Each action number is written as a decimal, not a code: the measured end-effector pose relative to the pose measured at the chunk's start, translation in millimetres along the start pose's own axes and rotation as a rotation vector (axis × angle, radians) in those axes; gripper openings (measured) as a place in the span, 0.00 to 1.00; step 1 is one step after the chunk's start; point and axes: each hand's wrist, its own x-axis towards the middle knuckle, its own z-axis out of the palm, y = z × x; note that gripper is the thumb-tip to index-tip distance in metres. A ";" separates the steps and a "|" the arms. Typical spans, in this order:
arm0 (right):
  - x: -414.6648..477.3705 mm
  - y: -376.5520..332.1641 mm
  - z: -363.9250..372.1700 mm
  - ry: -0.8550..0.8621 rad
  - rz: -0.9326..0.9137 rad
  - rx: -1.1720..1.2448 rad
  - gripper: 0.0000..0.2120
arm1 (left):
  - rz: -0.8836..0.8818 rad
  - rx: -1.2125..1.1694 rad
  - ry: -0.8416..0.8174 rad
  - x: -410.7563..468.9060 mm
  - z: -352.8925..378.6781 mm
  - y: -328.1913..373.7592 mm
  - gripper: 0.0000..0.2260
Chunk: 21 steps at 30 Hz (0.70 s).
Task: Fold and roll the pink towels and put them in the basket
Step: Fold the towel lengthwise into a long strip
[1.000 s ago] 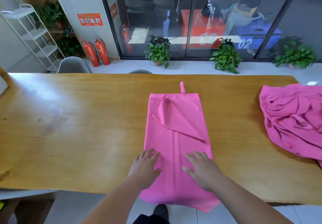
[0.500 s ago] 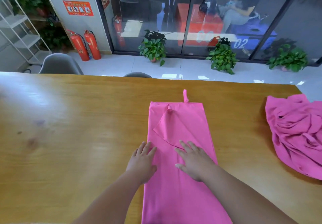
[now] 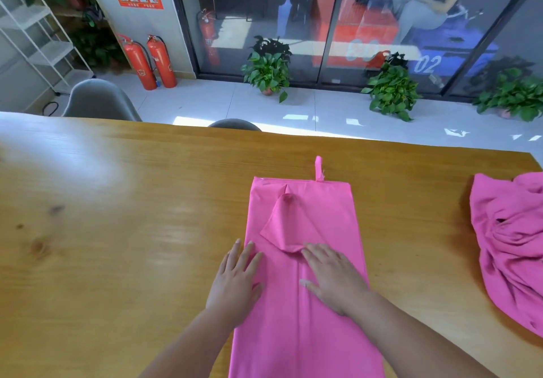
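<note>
Pressing left hand (image 3: 235,285) and right hand (image 3: 333,277) flat on the folded pink towel (image 3: 308,342) on the table (image 3: 117,260), each grip spread apart, clamping nothing.

Bare table (image 3: 117,245) left of the folded towel (image 3: 302,333); crumpled towel (image 3: 511,245) blocks the right.

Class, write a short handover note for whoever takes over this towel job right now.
Left hand: open, flat across the left edge of the folded towel.
Right hand: open, flat on that towel, just below its loose flap.
Second towel: crumpled at the right end of the table. No basket in view.
Done: first towel folded into a long strip.
Left: flatten the flap, roll it, fold and roll the second, basket both.
</note>
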 end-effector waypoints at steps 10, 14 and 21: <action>27.5 105.0 -16.9 0.265 0.689 1.140 0.24 | 0.054 0.069 0.026 42.3 0.1 12.1 0.31; 47.2 112.6 -19.8 0.293 0.639 1.207 0.27 | 0.082 0.092 0.020 67.4 3.3 16.2 0.30; 78.3 139.5 -4.3 0.354 0.540 0.765 0.32 | 0.036 0.082 0.015 94.9 6.3 21.1 0.31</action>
